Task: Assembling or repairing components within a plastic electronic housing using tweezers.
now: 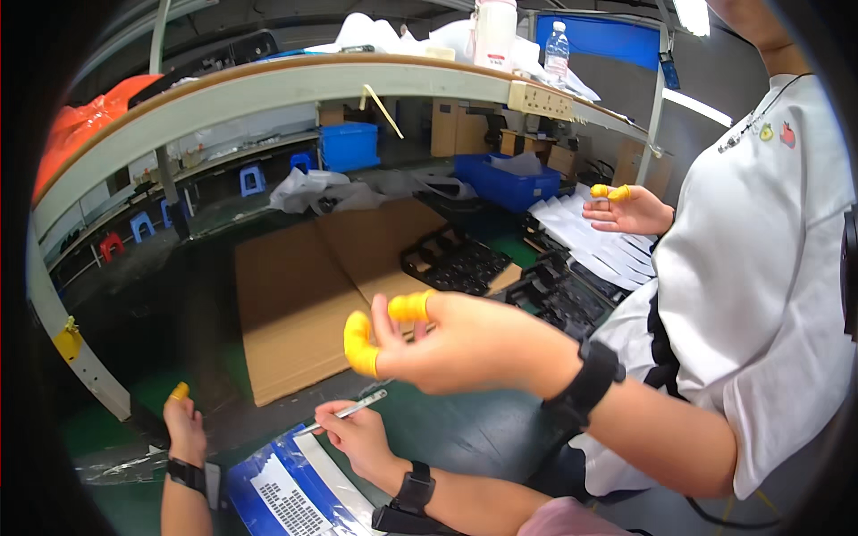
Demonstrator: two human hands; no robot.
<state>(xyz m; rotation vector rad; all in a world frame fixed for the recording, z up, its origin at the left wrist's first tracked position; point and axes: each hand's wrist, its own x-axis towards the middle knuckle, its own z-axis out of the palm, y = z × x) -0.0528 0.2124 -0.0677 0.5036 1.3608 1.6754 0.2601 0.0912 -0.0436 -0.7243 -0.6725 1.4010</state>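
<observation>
Tool (362, 405) sits pinched in right hand (357, 438); left hand (185, 431) open or gripping, I cannot tell.

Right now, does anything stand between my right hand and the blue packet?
Nothing visible does: your right hand holds the silver tool near the blue packet. The co-worker's raised hand appears above, outside that gap.

Workshop with workbench (465, 429), blue bin (508, 184)
</observation>
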